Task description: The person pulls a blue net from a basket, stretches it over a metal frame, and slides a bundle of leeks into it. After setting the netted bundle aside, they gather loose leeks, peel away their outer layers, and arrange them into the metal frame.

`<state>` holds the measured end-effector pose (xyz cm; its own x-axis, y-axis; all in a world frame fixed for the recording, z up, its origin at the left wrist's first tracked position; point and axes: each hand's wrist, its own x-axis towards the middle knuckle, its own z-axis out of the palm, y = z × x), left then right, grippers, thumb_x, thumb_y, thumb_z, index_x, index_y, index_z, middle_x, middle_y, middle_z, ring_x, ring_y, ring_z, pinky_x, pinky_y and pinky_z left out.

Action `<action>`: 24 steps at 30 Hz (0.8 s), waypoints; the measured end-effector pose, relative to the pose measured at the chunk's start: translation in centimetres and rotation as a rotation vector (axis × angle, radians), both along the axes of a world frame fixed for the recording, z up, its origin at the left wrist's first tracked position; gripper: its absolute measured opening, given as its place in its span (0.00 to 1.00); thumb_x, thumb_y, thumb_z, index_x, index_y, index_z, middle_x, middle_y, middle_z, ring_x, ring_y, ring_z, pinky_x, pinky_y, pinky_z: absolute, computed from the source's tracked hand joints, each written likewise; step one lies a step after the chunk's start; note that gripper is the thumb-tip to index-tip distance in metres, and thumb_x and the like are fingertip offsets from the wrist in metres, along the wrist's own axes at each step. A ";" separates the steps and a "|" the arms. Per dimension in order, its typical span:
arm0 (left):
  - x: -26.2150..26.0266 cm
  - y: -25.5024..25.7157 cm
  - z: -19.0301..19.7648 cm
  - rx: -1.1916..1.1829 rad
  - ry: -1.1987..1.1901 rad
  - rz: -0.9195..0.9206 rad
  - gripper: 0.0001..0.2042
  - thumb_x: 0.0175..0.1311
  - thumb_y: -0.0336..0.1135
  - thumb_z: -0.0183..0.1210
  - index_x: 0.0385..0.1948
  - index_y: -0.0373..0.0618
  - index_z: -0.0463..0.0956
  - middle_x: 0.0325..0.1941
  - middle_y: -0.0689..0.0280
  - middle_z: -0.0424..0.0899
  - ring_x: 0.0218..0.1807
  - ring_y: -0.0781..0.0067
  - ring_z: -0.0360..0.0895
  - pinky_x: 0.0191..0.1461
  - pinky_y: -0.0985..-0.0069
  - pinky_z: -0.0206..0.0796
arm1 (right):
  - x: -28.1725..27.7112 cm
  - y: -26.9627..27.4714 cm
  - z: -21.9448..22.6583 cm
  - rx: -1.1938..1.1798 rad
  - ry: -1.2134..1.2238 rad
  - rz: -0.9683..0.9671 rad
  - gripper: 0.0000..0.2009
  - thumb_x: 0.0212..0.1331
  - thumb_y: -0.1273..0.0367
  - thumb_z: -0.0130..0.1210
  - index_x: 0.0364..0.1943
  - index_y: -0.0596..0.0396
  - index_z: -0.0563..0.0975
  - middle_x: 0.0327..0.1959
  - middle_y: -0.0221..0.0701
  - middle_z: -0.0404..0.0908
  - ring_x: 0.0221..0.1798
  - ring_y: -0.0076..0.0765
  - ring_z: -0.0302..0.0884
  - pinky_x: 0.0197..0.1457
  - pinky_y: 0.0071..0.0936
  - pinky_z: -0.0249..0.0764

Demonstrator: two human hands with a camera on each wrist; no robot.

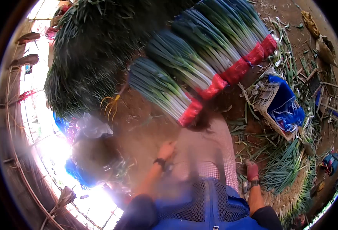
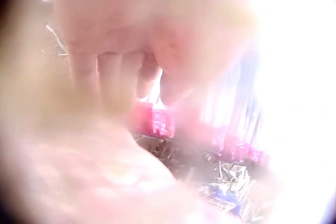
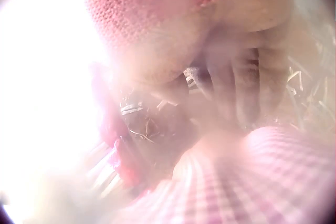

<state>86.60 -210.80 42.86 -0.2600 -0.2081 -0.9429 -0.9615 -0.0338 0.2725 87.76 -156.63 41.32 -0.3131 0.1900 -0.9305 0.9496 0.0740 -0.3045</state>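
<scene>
In the head view my left hand (image 1: 167, 150) hangs beside the pink checked cloth (image 1: 211, 142) over the legs, fingers loose. The left wrist view is washed out, but the fingers (image 2: 107, 74) hang with nothing gripped. On the other side of the cloth is my right hand (image 1: 252, 170), partly covered by a pinkish-red knit glove (image 3: 131, 19). Its bare fingers (image 3: 247, 82) dangle loosely in the right wrist view. Ahead, several bundles of long green onions lie in a row, root ends wrapped in red; the nearest bundle (image 1: 159, 86) lies just beyond the cloth.
A large heap of green onions (image 1: 99, 46) fills the back left. To the right stand a tilted plastic crate (image 1: 266, 97) with blue material inside and a pile of loose green leaves (image 1: 282, 168). Yellow ties (image 1: 111, 105) and a clear plastic bag (image 1: 94, 125) are at left.
</scene>
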 end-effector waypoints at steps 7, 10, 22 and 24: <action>3.0 1.5 -4.8 -0.117 0.392 -0.171 0.16 0.72 0.37 0.58 0.54 0.34 0.77 0.37 0.65 0.83 0.32 0.77 0.76 0.33 0.80 0.69 | 10.8 -0.1 6.8 0.279 0.556 0.859 0.14 0.68 0.64 0.53 0.43 0.61 0.83 0.40 0.41 0.88 0.45 0.42 0.86 0.48 0.35 0.79; 4.9 1.3 -6.4 0.022 0.383 -0.224 0.17 0.72 0.39 0.59 0.54 0.36 0.77 0.38 0.64 0.84 0.35 0.72 0.81 0.35 0.76 0.73 | 12.9 -0.5 8.6 0.295 0.517 0.742 0.15 0.68 0.64 0.52 0.47 0.62 0.82 0.43 0.46 0.87 0.49 0.48 0.84 0.53 0.36 0.76; 4.1 -0.6 -3.0 -0.062 0.191 -0.503 0.18 0.72 0.35 0.55 0.55 0.31 0.73 0.45 0.51 0.83 0.42 0.55 0.85 0.42 0.63 0.81 | 16.2 2.5 0.7 0.407 0.270 0.358 0.24 0.62 0.52 0.56 0.47 0.60 0.83 0.45 0.51 0.86 0.52 0.53 0.84 0.55 0.41 0.76; 1.2 1.4 -1.9 -0.042 0.368 -0.814 0.13 0.71 0.33 0.55 0.49 0.31 0.76 0.37 0.55 0.83 0.34 0.61 0.84 0.38 0.67 0.79 | 16.6 3.6 -0.8 0.420 0.190 0.319 0.25 0.60 0.50 0.57 0.47 0.60 0.84 0.44 0.51 0.86 0.51 0.52 0.85 0.54 0.41 0.76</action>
